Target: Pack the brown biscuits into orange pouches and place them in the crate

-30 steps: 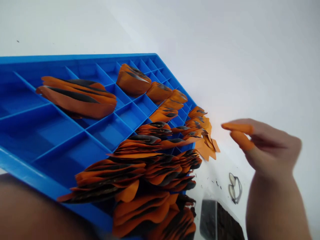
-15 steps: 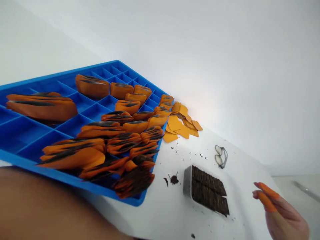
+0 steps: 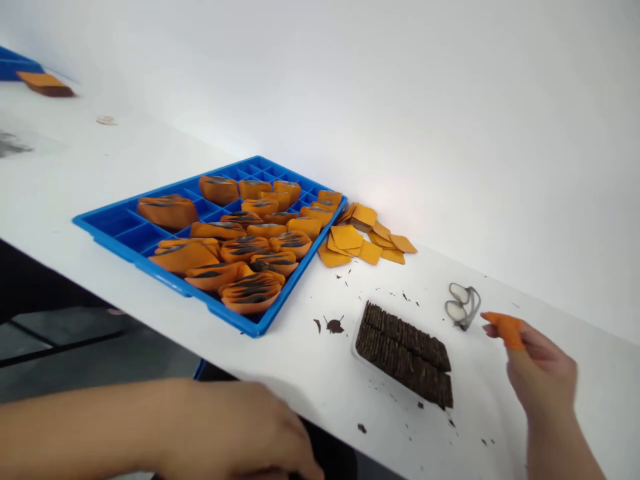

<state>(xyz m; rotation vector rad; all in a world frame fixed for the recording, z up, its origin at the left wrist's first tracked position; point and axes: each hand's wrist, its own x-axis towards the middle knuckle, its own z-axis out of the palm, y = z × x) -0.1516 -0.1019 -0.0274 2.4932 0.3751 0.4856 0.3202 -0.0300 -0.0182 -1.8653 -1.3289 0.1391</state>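
My right hand (image 3: pixel 535 363) is raised at the right, beside the eyeglasses (image 3: pixel 464 305). Orange covers sit on its fingers, whose tips are slightly apart with nothing visible between them. To its left stands a white tub (image 3: pixel 356 343) packed with two rows of thin dark brown pieces (image 3: pixel 405 353). My left hand (image 3: pixel 245 430) hangs low at the table's front edge, back upward. Its fingers bend down, blurred and partly cut off by the frame. Beyond it lies a blue compartment tray (image 3: pixel 150 267) holding bundles of orange pieces with dark layers (image 3: pixel 253 290).
Loose orange square cards (image 3: pixel 370 250) lie between the tray and the wall. Dark crumbs (image 3: pixel 335 325) are scattered around the tub on the white table (image 3: pixel 320 373). At the far left are another blue tray (image 3: pixel 17 67) and an orange stack (image 3: pixel 46 85).
The view has pulled back, so the tray looks smaller and farther off. My left hand has come into view, where only an arm showed. My right hand appears higher, nearer the eyeglasses.
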